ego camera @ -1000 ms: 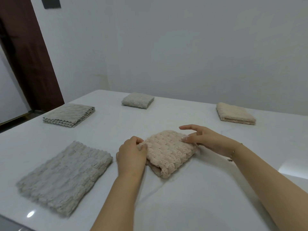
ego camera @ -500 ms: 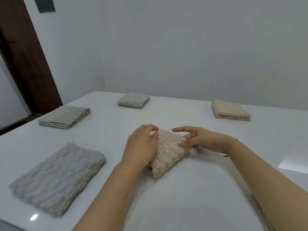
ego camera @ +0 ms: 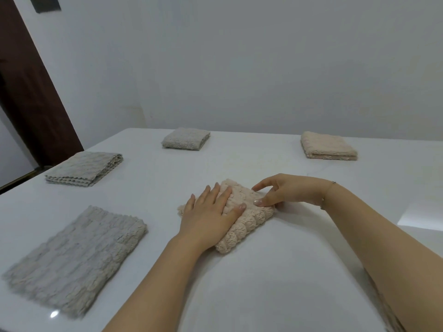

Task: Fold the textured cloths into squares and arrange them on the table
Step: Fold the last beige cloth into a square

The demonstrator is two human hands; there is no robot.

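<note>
Cloths on white table (ego camera: 275, 279): three grey, two beige, nearer beige cloth (ego camera: 249, 219) under flat left hand (ego camera: 208, 214), right hand (ego camera: 285, 192) fingertips.

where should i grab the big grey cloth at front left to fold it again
Judging by its pose, take the big grey cloth by its two near corners, coming from the table's front edge. It lies flat and long, running away from you toward the right, so lifting the near end over to the far end should halve it into a square like the others. Both hands are now busy on the beige cloth.
</note>
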